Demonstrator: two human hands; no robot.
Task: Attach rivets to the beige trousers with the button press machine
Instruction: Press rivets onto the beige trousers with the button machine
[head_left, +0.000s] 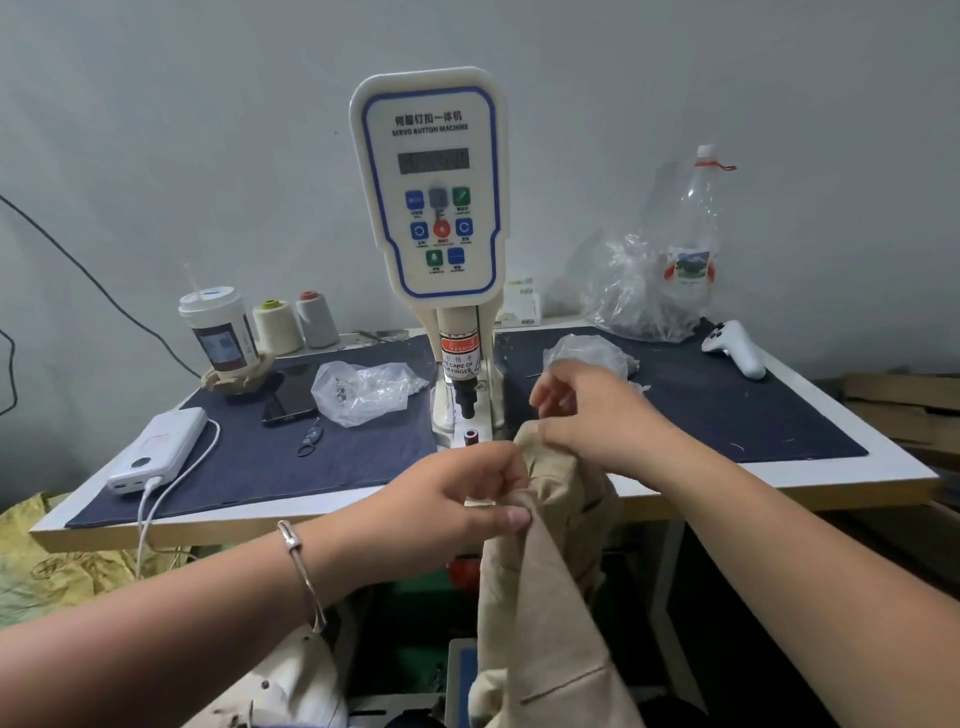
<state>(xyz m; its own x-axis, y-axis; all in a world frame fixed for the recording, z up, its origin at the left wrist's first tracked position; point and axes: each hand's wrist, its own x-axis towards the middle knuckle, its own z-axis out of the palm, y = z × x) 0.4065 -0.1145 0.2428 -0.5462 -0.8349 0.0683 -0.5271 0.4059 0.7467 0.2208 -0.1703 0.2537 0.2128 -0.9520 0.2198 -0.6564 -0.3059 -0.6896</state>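
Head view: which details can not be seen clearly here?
- Grey display on the cream button press machine: digits blurred.
- Small metal parts in the clear plastic bag: too small to identify.
- Folded beige trousers: lower part cut off by the bottom edge; the left hand and right hand cover the top, so no rivet shows.
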